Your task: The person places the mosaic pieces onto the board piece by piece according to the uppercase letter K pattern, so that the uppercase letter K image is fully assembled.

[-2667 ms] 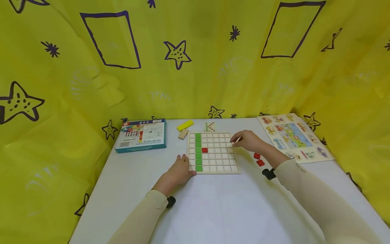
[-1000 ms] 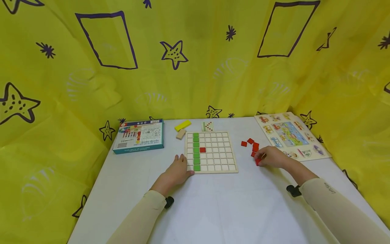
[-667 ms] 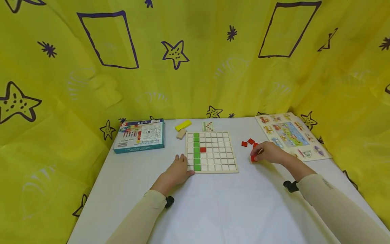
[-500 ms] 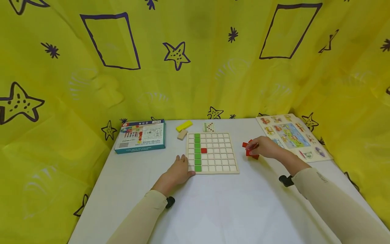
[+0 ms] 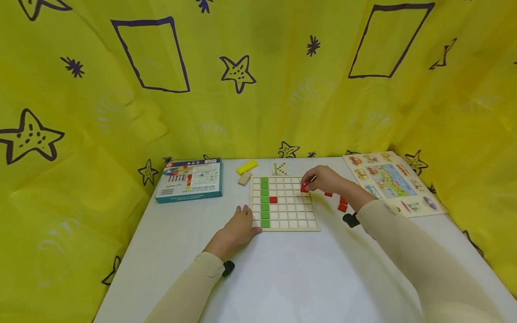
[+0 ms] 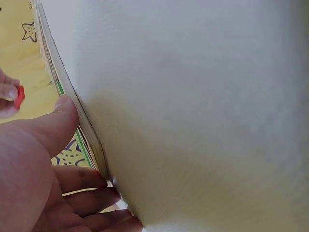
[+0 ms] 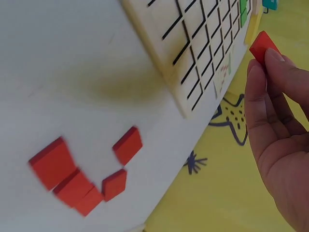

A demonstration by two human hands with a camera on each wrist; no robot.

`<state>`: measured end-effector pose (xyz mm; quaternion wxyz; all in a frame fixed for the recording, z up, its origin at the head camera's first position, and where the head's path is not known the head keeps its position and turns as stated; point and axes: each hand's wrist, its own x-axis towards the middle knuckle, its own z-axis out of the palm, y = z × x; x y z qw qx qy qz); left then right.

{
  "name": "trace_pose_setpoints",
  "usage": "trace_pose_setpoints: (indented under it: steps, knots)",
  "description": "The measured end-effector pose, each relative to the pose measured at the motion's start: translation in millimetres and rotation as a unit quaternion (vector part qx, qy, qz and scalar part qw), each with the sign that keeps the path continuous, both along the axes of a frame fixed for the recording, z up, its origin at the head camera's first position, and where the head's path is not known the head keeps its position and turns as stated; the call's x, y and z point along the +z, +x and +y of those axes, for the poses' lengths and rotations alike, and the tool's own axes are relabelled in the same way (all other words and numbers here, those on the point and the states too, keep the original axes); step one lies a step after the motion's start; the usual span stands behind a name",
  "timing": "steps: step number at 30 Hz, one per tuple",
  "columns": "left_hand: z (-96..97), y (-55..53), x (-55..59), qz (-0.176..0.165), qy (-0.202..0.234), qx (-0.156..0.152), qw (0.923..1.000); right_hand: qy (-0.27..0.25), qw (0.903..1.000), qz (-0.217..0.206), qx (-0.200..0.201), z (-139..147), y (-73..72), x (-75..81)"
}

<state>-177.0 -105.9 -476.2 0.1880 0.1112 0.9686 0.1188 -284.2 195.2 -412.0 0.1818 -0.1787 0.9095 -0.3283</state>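
My right hand pinches a red square tile between thumb and fingers, over the right part of the wooden grid board. In the head view this tile overlaps the right-hand columns. My left hand rests at the board's near left corner, thumb on the near edge and fingers extended along the left side. A column of green tiles fills the board's second column, and one red tile sits just right of it. Several loose red tiles lie on the table to the right of the board.
Behind the board lie a small pattern card, a yellow block and a plain wooden block. A teal-edged box is at the left. A picture puzzle board lies at the right, before a yellow curtain.
My right hand went from the board to the loose red tiles, gathered them closer together, picked one up and carried it left over the board. My left hand stays at the corner.
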Motion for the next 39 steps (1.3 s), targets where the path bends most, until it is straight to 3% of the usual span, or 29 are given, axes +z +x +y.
trace_pose_setpoints:
  steps: [10,19,28,39]
  knots:
    - [-1.0,-2.5,-2.7,0.006,-0.003,-0.003,1.0,-0.011,0.9999,-0.007,-0.001,-43.3,-21.3,-15.4]
    - [-0.5,-2.9,-3.6,0.005,-0.012,-0.006,0.9999,-0.011,0.9998,-0.004,0.016,-62.2,-33.9,-40.8]
    - [-0.4,-0.2,3.9,0.003,-0.009,-0.005,0.9999,0.01,0.9998,-0.018,0.008,-68.8,-35.5,-48.2]
    - [0.0,-2.1,1.2,0.005,-0.016,-0.003,0.9999,0.013,0.9996,-0.019,0.013,-68.6,-37.1,-55.1]
